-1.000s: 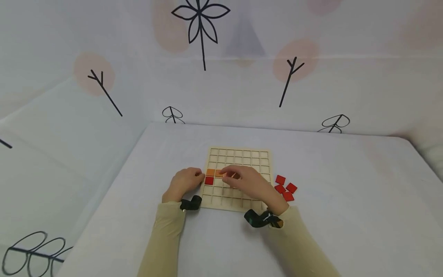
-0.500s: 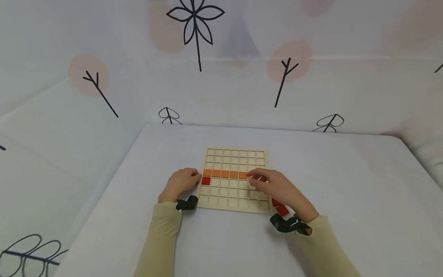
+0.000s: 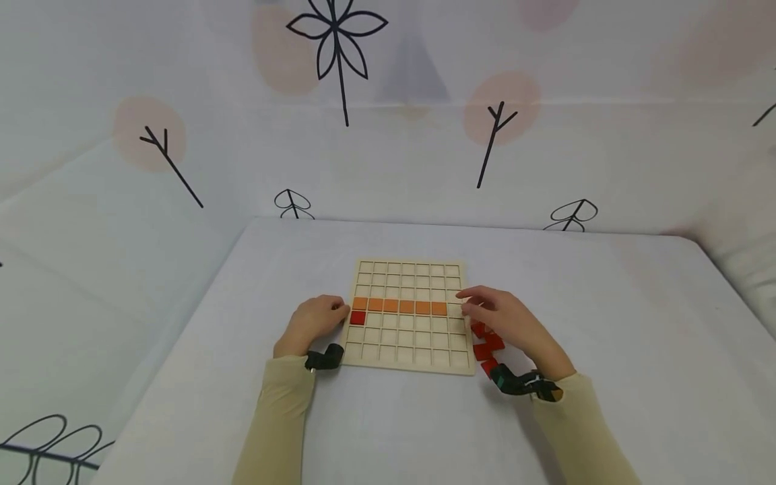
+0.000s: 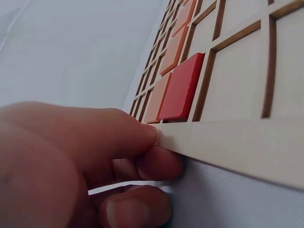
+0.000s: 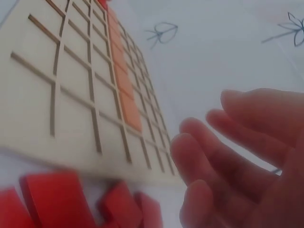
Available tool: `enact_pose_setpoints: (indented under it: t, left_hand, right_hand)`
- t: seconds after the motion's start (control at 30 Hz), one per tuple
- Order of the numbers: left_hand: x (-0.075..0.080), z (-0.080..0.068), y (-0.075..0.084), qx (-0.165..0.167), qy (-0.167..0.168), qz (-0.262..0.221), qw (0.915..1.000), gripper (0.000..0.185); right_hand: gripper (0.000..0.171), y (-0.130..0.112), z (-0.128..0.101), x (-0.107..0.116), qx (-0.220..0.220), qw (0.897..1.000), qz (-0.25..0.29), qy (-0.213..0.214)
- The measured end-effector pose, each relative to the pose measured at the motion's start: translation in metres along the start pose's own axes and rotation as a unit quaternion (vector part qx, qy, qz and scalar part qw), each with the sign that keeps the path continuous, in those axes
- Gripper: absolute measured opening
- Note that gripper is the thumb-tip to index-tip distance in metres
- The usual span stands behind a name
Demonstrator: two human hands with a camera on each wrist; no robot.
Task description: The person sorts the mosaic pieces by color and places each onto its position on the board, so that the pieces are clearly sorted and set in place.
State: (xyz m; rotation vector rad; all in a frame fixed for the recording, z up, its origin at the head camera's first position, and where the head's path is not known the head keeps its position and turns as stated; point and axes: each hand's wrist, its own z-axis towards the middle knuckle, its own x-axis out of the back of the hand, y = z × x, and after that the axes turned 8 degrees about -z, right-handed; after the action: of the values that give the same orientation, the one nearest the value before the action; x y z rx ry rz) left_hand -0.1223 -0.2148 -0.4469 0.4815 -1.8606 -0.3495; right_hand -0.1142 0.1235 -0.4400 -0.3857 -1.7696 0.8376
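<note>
A pale wooden grid board [image 3: 397, 339] lies on the table, with a row of several orange square tiles [image 3: 391, 306] across its middle. One red tile [image 3: 358, 317] sits in the grid at the left edge, just below the leftmost orange one. At that left edge, my left hand [image 3: 310, 325] pinches the rim; in the left wrist view a fingertip [image 4: 151, 133] presses on top of it with other fingers curled lower. My right hand [image 3: 509, 318] hovers by the board's right edge, fingers loosely bent and holding nothing, as the right wrist view confirms.
Several loose red tiles [image 3: 483, 351] lie on the white-covered table [image 3: 388, 424] beside the board's right edge, partly hidden by my right hand and wrist strap. A printed cloth [image 3: 388, 162] with plant drawings hangs behind the table.
My right hand has moved right from above the orange row to beyond the board's right edge, leaving the orange row uncovered. My left hand stays at the left rim.
</note>
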Motion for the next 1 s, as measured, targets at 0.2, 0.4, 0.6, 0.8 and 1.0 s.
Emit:
enact_pose_setpoints:
  t: [0.2, 0.4, 0.6, 0.8, 1.0]
  left_hand:
    - [-0.001, 0.001, -0.001, -0.001, 0.002, 0.000, 1.0000, 0.024]
    - [-0.002, 0.002, -0.002, 0.002, 0.004, -0.002, 1.0000, 0.023]
    - [-0.003, 0.002, -0.002, 0.001, 0.006, -0.001, 1.0000, 0.023]
    - [-0.002, 0.001, 0.000, -0.003, 0.007, 0.002, 1.0000, 0.022]
    - [-0.004, 0.001, 0.000, -0.002, 0.007, 0.000, 1.0000, 0.023]
  right_hand:
    - [0.042, 0.014, 0.000, 0.009, -0.009, 1.000, -0.005, 0.007]
    - [0.041, 0.025, -0.001, 0.012, -0.037, 0.999, 0.003, 0.008]
    - [0.041, 0.037, -0.003, 0.016, -0.040, 0.999, -0.015, -0.001]
    - [0.042, 0.044, -0.003, 0.020, -0.047, 0.998, -0.036, -0.011]
    - [0.042, 0.050, -0.005, 0.024, -0.055, 0.997, -0.058, -0.014]
